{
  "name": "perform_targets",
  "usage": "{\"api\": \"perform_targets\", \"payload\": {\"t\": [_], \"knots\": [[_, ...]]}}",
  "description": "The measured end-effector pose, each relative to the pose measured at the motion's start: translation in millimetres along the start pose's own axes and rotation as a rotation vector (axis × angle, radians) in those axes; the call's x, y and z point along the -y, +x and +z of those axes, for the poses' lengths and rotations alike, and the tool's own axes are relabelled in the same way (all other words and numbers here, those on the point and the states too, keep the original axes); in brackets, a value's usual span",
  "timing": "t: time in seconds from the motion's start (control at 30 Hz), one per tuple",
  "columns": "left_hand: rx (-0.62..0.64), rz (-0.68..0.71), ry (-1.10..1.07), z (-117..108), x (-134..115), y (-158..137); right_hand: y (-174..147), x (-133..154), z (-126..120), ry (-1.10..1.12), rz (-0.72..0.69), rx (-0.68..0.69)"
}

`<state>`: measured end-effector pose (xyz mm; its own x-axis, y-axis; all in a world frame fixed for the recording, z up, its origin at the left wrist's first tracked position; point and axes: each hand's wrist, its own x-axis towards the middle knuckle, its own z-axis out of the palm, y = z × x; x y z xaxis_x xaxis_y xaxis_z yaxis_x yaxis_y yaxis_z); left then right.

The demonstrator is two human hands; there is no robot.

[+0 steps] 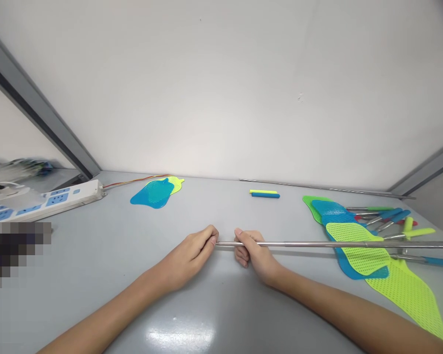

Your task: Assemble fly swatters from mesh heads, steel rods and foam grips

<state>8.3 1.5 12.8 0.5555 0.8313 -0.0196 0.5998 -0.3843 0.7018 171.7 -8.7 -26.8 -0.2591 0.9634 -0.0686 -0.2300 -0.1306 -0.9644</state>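
Note:
A long metal telescopic rod (310, 244) lies level across the view and runs out past the right edge. My left hand (194, 255) pinches its thin left tip, with the fingertips partly hidden behind the thumb side. A short way to the right, my right hand (254, 250) is closed around the same rod, thumb along the top. The rod passes over a yellow-green fly swatter head (354, 246) on the right side of the table.
More swatters with coloured handles (389, 216) are piled at the right. Two loose swatter heads (153, 194) lie at the back left. Yellow and blue grip tubes (265, 195) and a thin rod (299, 186) lie near the wall. A power strip (74, 196) sits far left.

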Motion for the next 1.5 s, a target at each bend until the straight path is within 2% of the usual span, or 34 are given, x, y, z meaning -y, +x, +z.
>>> {"api": "perform_targets", "payload": {"t": [1.5], "knots": [[-0.024,0.02,-0.027,-0.4,-1.1,-1.6,0.3,-2.1,-0.9,-0.022,-0.016,0.017]]}}
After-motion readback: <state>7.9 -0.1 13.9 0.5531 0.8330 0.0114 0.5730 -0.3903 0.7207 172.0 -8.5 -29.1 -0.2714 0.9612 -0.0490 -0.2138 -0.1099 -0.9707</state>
